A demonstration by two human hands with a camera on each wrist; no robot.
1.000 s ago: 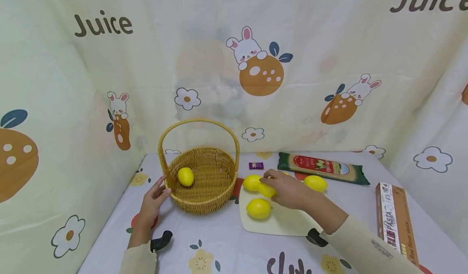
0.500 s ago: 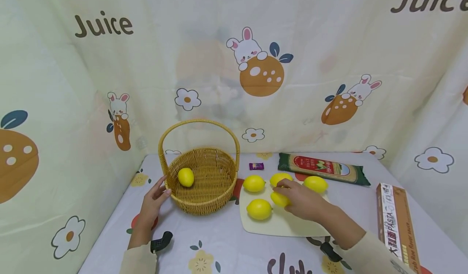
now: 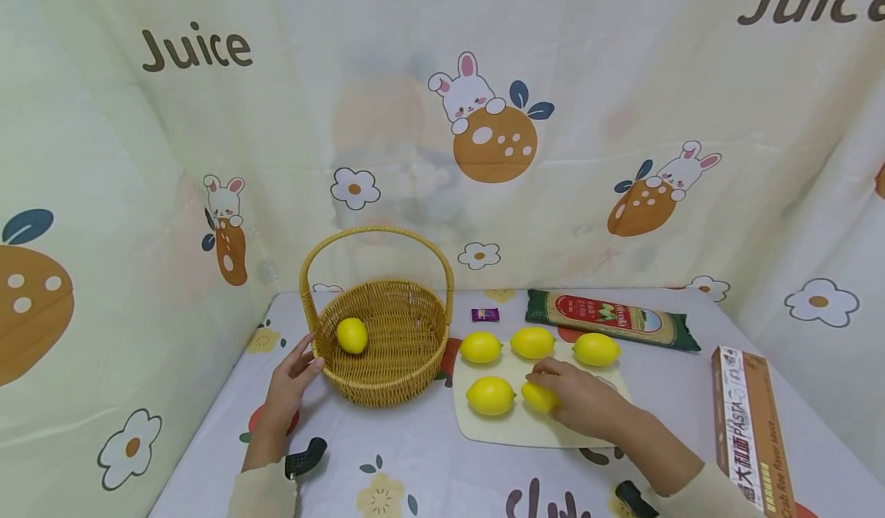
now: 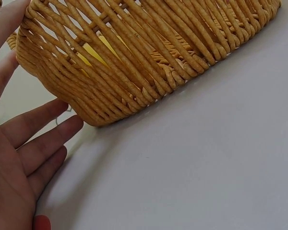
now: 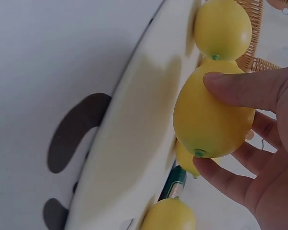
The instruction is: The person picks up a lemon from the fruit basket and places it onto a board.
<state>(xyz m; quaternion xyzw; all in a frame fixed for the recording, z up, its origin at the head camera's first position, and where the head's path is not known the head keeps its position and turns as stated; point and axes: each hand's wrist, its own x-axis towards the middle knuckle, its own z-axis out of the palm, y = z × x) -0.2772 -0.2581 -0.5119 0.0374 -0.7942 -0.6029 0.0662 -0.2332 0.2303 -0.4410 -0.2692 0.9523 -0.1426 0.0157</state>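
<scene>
My right hand [image 3: 577,399] holds a yellow lemon [image 5: 206,120] between thumb and fingers, low over the right part of a cream cutting board [image 3: 498,431]. Whether this lemon touches the board is hard to tell. Around it are a front-left lemon [image 3: 491,396], a back-left lemon [image 3: 480,347], a back-middle lemon [image 3: 532,343] and a back-right lemon [image 3: 597,350]. A wicker basket [image 3: 387,391] with a tall handle stands to the left, one lemon [image 3: 352,336] inside it. Against its left side rests my left hand [image 3: 286,383], fingers mostly straight.
Behind the board lies a green-ended pasta packet [image 3: 608,318], with a small purple packet [image 3: 485,315] to its left. A long pasta box [image 3: 750,426] lies at the right. Printed cloth [image 3: 387,80] hangs behind the table.
My right hand has moved right and toward me with its lemon, from beside the back-left lemon to the front row, uncovering the back-middle lemon. My left hand and the basket stay put.
</scene>
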